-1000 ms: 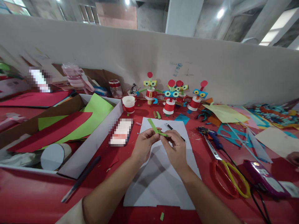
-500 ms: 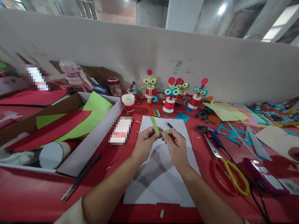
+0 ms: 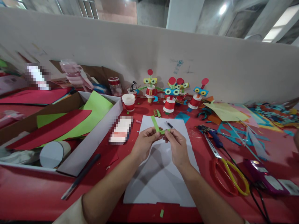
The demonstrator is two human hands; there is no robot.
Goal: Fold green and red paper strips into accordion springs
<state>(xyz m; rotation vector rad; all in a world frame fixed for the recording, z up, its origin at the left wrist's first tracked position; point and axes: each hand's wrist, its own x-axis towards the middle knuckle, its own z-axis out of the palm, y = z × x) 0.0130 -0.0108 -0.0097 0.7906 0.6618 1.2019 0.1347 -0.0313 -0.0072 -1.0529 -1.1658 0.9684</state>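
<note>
Both hands pinch green paper strips [image 3: 154,123] above a white sheet [image 3: 163,177]. My left hand [image 3: 148,140] is closed on the folded part, with one strip end standing up and away from me. My right hand [image 3: 176,141] has thumb and fingers closed on the other end, which points right. The exact fold is partly hidden by the fingertips. A black pen [image 3: 169,124] lies at the sheet's far right, partly behind my right hand. Small folded green paper springs [image 3: 157,113] rest just beyond the sheet.
Several paper-cup robot figures [image 3: 169,105] and a paper cup [image 3: 128,102] stand at the back. On the left is a box [image 3: 93,130] of coloured paper. Scissors [image 3: 230,175], a glue gun [image 3: 213,135] and a purple device [image 3: 266,175] lie to the right.
My right hand has shifted slightly along the strip, and more green shows between the hands. At the right edge, another person's hand and the cream paper sheet have moved away.
</note>
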